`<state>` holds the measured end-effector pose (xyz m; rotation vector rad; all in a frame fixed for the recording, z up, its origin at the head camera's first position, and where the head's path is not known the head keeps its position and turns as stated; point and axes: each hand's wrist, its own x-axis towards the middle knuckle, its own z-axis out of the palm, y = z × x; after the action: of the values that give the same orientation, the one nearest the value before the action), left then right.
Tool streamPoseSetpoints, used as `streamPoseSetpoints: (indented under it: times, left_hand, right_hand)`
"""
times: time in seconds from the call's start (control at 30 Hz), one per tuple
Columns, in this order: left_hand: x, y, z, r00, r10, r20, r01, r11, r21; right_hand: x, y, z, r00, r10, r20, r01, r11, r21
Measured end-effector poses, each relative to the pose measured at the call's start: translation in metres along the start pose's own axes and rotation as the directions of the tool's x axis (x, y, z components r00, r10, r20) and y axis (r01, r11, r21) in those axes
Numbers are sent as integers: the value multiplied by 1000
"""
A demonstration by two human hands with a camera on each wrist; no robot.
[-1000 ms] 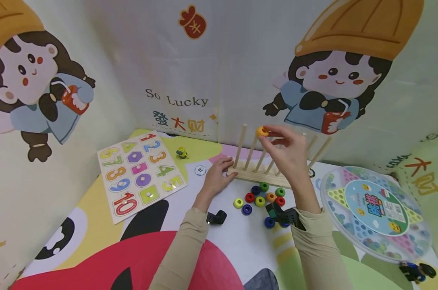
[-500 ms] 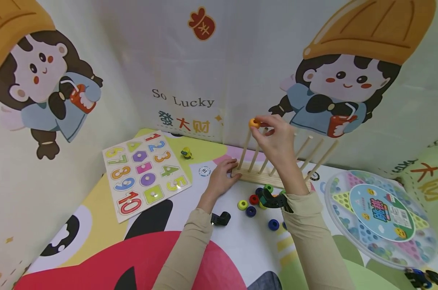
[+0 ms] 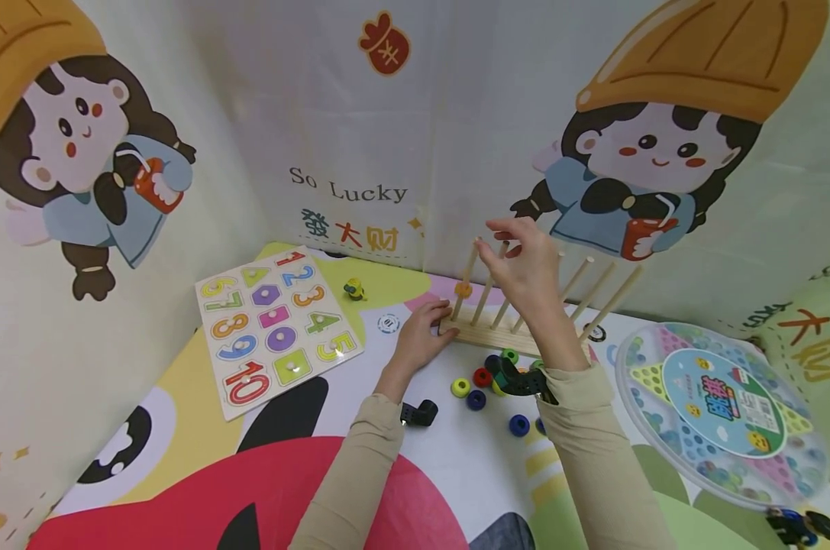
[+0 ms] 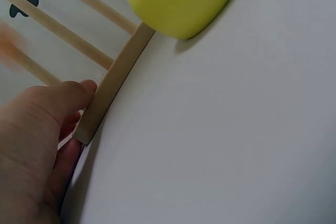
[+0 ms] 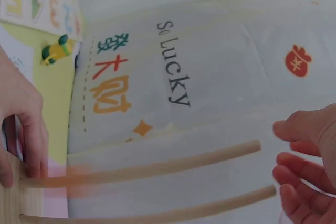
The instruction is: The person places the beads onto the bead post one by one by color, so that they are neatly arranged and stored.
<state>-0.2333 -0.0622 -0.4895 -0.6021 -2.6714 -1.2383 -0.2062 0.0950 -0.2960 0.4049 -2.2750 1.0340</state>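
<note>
My left hand [image 3: 420, 340] grips the left end of a wooden peg rack's base [image 3: 500, 336], thumb on one side and fingers on the other, as the left wrist view shows. Several upright pegs stand in the base. An orange bead [image 3: 463, 289] is on the leftmost peg, partway down, and shows as an orange blur in both wrist views. By the top of that peg is my right hand [image 3: 527, 267], fingers parted and holding nothing. In the right wrist view its fingertips [image 5: 283, 129] are just off the peg's tip.
Loose beads, among them a yellow bead [image 3: 460, 388] and a blue bead [image 3: 519, 425], lie in front of the rack. A number puzzle board [image 3: 277, 328] is at left, a small yellow toy [image 3: 353, 289] behind. At right sit a round marble game board [image 3: 724, 412] and a dark figurine [image 3: 799, 527].
My right hand carried the orange bead left to the leftmost peg's top, then let it go; the bead has dropped partway down the peg. My left hand keeps its grip on the base.
</note>
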Motion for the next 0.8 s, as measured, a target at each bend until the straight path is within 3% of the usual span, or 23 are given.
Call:
streamPoseSetpoints:
  times: [0.2,0.37,0.5,0.6,0.8]
  left_hand:
    - [2,-1,2,1000,-25,-3,25,1000,-10]
    - [2,-2,3,1000,-26,-16,25,999,-20]
    - [2,-3,2,999,-31,-22,31,999,-31]
    - [2,-2,2,999,-36,-22,35,998,-49]
    - [2,2,2,999,-43,-15,42,997,-65]
  right_hand:
    - [-13,5,-18,999,-35,-29,37,998,60]
    - [-40,25,-30,999,40,-5,-40,996,77]
    - [-72,52,-33,992,118,47,-120,992,32]
    - [-97,72,-32,977,180,116,-181,983,-3]
    - [-134,98,-29,919,289,267,-290,956,-38]
